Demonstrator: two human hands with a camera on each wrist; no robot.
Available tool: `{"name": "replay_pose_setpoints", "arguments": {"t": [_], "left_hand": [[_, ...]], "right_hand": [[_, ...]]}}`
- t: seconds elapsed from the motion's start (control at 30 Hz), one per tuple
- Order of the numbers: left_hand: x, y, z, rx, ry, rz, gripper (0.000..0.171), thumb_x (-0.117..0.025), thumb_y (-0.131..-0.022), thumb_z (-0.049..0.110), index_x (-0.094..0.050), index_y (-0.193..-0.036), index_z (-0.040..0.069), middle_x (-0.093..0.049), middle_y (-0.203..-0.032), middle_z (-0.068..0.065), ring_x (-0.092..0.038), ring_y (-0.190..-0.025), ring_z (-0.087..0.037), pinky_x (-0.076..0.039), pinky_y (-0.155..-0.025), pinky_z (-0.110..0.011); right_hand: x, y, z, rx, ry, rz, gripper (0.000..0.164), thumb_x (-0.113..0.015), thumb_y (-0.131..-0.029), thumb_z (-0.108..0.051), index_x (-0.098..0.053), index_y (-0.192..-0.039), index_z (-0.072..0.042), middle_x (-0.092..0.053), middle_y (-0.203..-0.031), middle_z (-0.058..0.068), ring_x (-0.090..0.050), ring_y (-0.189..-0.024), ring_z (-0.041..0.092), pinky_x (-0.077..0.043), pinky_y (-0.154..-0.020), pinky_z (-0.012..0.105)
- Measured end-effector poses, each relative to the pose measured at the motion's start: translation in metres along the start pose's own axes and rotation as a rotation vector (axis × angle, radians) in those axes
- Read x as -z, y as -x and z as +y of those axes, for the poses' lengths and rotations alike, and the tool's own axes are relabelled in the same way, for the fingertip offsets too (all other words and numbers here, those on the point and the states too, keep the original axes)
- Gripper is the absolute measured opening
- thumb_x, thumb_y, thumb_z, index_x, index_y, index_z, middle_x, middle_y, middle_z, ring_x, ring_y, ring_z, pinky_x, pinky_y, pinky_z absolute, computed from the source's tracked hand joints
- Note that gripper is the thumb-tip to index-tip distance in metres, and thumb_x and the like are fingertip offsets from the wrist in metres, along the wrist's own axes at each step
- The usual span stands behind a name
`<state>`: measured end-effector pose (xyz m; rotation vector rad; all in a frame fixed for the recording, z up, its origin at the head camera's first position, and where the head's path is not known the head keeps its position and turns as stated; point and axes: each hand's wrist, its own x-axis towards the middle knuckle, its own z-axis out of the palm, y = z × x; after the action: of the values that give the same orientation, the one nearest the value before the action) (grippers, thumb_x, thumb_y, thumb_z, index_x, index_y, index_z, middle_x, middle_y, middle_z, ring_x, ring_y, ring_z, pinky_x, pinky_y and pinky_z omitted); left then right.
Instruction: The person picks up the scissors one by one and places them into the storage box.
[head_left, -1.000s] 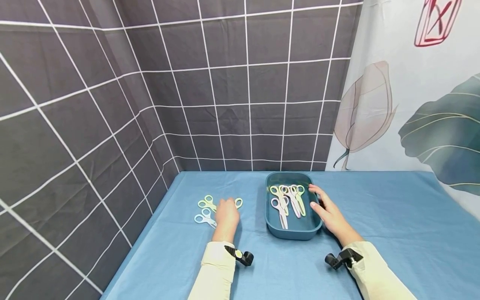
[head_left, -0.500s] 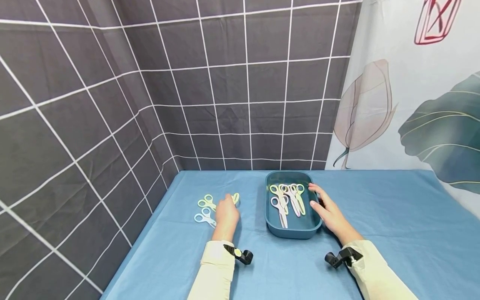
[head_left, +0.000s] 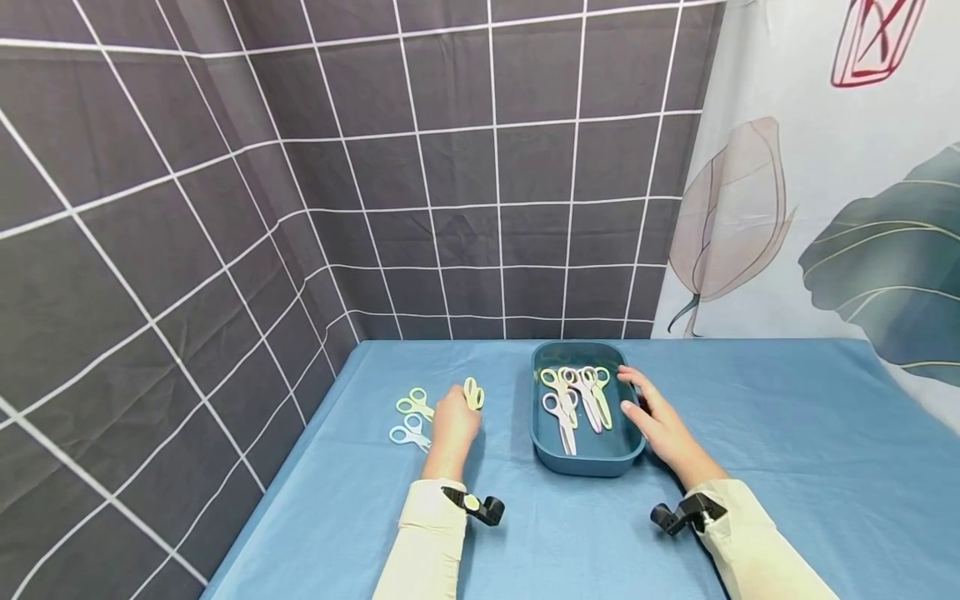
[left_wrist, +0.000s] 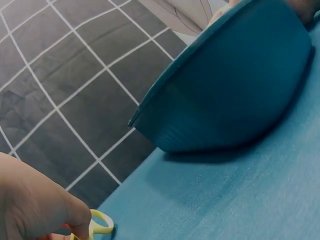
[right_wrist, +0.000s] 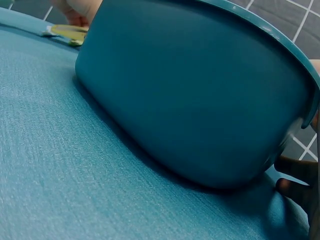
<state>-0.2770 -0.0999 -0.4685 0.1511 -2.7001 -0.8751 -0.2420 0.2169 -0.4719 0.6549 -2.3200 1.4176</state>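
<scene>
In the head view my left hand [head_left: 452,423] grips a pair of yellow-green scissors [head_left: 473,393]. Its handle loops stick out beyond the fingers, while the hand hides the blades. Close on its left lie yellow-green scissors [head_left: 415,402] and light-blue scissors [head_left: 409,432], partly covered by the hand. My right hand [head_left: 657,425] holds the right side of a dark blue plastic tray [head_left: 588,467], thumb and fingertips at the rim. Fingers [right_wrist: 295,187] also show low beside the outer wall in the right wrist view. Several scissors [head_left: 561,417], pale pink and yellow-green, lie inside the tray.
A blue cloth [head_left: 517,533] covers the table. Behind it hangs a dark grey curtain [head_left: 457,242] with white grid lines, and a white leaf-print curtain [head_left: 735,275] hangs at the right. Black camera mounts [head_left: 480,507] sit on both wrists.
The scissors in my left hand have turned, their handle loops coming together and pointing away beside the fingers. My right hand and the tray have stayed in place.
</scene>
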Motion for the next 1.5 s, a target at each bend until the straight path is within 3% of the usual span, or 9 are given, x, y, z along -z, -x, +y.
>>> {"name": "replay_pose_setpoints", "arguments": {"t": [0.27, 0.63, 1.27, 1.5], "left_hand": [[0.003, 0.0, 0.004, 0.008, 0.071, -0.019, 0.021, -0.065, -0.069, 0.004, -0.055, -0.087, 0.006, -0.058, -0.073, -0.009, -0.057, -0.068, -0.03, -0.045, -0.061, -0.042], [0.007, -0.003, 0.014, 0.046, 0.216, -0.151, 0.032, -0.064, -0.073, 0.005, -0.054, -0.103, 0.006, -0.056, -0.071, -0.003, -0.053, -0.062, -0.017, -0.045, -0.056, -0.031], [0.002, 0.0, 0.019, 0.03, 0.215, -0.214, 0.032, -0.064, -0.073, 0.003, -0.054, -0.104, 0.006, -0.057, -0.075, -0.002, -0.054, -0.065, -0.016, -0.045, -0.058, -0.03], [-0.001, 0.0, 0.018, 0.019, 0.218, -0.242, 0.028, -0.063, -0.073, 0.002, -0.056, -0.099, 0.007, -0.056, -0.07, -0.001, -0.052, -0.059, -0.014, -0.044, -0.054, -0.029]], "right_hand": [[0.0, 0.0, 0.0, -0.007, 0.004, 0.005, 0.038, -0.05, -0.09, 0.003, -0.044, -0.127, 0.0, -0.033, -0.14, 0.024, -0.027, -0.127, 0.043, -0.021, -0.094, 0.01], [0.001, -0.001, 0.0, -0.007, -0.005, 0.002, 0.036, -0.05, -0.09, 0.002, -0.045, -0.125, 0.002, -0.032, -0.14, 0.025, -0.026, -0.127, 0.045, -0.021, -0.095, 0.01], [0.002, -0.002, 0.0, -0.02, -0.015, -0.025, 0.028, -0.049, -0.09, 0.002, -0.052, -0.118, -0.001, -0.03, -0.141, 0.023, -0.022, -0.13, 0.044, -0.018, -0.096, 0.011], [0.002, -0.002, 0.004, 0.001, -0.015, -0.022, 0.026, -0.05, -0.09, 0.001, -0.054, -0.116, -0.001, -0.031, -0.141, 0.023, -0.024, -0.129, 0.043, -0.02, -0.095, 0.01]]}}
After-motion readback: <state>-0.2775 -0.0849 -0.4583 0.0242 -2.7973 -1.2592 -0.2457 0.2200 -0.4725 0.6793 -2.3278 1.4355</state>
